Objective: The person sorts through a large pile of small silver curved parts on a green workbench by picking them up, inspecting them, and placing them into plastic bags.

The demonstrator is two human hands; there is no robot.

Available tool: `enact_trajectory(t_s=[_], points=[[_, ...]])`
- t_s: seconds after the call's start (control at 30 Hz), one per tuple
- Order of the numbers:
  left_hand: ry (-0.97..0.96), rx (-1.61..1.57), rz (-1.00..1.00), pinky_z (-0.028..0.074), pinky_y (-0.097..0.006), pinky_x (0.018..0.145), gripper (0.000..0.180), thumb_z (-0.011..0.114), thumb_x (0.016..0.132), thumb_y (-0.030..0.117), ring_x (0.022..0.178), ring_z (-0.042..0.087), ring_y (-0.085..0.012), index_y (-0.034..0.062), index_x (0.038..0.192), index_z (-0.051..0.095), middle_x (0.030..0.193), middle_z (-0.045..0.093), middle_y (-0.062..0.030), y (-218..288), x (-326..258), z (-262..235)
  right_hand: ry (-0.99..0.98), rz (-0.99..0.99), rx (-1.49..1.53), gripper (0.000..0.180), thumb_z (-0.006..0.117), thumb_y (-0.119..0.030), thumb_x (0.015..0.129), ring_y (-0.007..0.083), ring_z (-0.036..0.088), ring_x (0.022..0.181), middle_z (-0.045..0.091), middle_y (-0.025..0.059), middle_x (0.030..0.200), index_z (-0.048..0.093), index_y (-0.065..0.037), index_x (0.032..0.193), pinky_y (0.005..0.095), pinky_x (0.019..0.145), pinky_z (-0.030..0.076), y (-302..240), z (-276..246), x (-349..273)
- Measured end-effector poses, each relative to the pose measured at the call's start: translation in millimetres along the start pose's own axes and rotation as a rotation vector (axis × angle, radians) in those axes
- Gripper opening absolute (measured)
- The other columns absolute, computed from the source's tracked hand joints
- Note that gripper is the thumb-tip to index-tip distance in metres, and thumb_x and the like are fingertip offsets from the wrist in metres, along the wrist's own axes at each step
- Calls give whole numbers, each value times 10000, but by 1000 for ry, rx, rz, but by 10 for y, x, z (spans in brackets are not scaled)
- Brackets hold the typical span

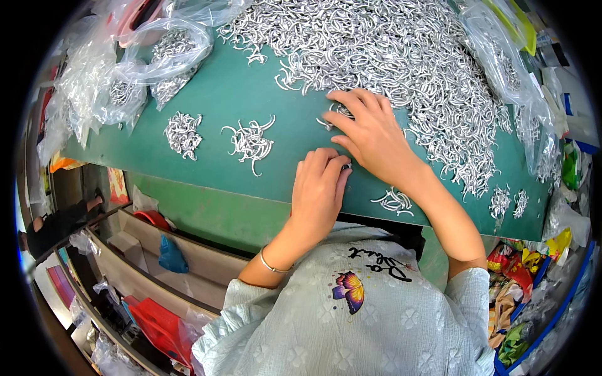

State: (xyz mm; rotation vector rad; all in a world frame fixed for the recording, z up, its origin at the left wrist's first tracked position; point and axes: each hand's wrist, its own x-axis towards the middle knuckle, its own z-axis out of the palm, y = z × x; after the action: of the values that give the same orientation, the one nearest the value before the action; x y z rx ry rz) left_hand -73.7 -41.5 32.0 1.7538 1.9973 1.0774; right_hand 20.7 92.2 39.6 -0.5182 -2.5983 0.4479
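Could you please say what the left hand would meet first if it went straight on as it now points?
Probably the right hand, which lies just ahead of the left hand, up and to the right, though depth is unclear.

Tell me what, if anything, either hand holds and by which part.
Left hand: apparently a small, mostly hidden piece, gripped part unclear. Right hand: spread over curved silvery pieces, no hold visible.
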Motion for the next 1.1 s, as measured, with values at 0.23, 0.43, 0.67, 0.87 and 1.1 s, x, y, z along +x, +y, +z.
enact_trajectory(t_s=[0.23,0.43,0.67,0.87,1.1], points=[[27,-9,-25,393,-367,720,221,693,775,4,853,538,-264,18,984,621,963,562,-89,-64,-78,-83,-101,111,-91,154,668,-38,751,274,492,1140,562,85,1143,609,-37,893,426,944,347,131,-449,-300],[31,-13,-49,402,-358,740,240,721,744,-18,857,550,-263,35,959,631,939,570,-90,-47,-70,-93,10,194,-18,213,724,-54,740,245,503,993,539,59,1002,610,-59,919,382,828,351,-101,-372,-137],[55,1,-74,390,-352,731,237,727,742,-12,852,549,-258,37,955,636,935,572,-85,-70,-101,-136,28,164,-2,262,753,-129,720,236,498,917,544,56,923,615,-51,929,373,787,361,-158,-95,-25],[78,8,-84,387,-352,742,237,735,737,-9,866,559,-256,37,949,640,928,578,-84,-77,-109,-136,-22,63,-31,166,714,-105,766,244,515,876,571,64,876,620,-46,889,364,784,362,-143,29,-11],[97,17,-94,404,-374,762,232,737,756,30,917,571,-268,59,967,643,978,592,-97,-163,-141,-95,69,656,34,134,724,13,755,217,559,705,633,94,808,630,4,849,333,696,458,43,-1114,-939]])
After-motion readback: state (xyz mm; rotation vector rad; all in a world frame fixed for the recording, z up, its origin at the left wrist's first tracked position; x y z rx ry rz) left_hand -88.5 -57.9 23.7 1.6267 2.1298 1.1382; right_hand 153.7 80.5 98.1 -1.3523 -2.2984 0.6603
